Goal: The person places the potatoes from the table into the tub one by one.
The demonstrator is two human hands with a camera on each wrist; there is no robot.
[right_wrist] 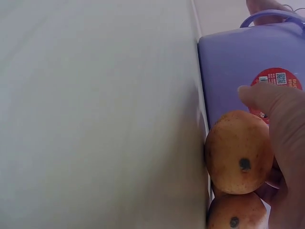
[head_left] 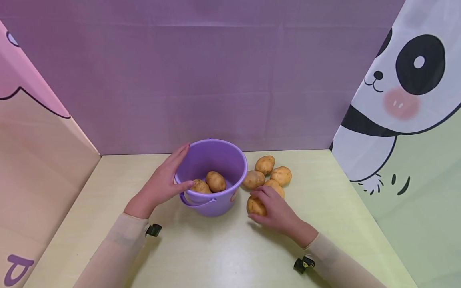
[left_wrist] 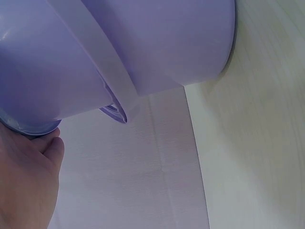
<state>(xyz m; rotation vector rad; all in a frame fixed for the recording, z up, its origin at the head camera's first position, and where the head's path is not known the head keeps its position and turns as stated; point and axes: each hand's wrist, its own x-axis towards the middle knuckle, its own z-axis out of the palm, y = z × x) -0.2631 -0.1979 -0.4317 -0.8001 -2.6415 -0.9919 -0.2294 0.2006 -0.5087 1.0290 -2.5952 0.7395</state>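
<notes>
Nearest us, two pale sleeves come up from the foot of the view, the left sleeve (head_left: 108, 252) and the right sleeve (head_left: 342, 260), each with a small black clip at the wrist. And here's the left hand (head_left: 160, 182) on the purple bucket (head_left: 216, 206): thumb laid over the rim, fingers stretched along its left side, thumb and fingers spread wide apart as they hold it. The bucket stands upright towards the back edge of the table (head_left: 216, 260), about midway between the back corners, its handle (head_left: 201, 205) hanging down in front. Two potatoes (head_left: 215, 182) lie inside.

Over to the right hand (head_left: 277, 214)! Fingers and thumb curve round a potato (head_left: 255, 206) on the table, just right of the bucket; how firm the pinch is, I can't tell. Four more loose potatoes (head_left: 281, 176) cluster behind it, running towards the right end of the back edge. The right wrist view catches a dark spot on two of them.

Now the writing: a round red sticker (right_wrist: 279, 76) on the bucket, with a square code and letters that look like "BUC", the rest behind the thumb or too small. A purple letter (head_left: 21, 260) marks the left wall, and a panda (head_left: 432, 116) beams from the right.
</notes>
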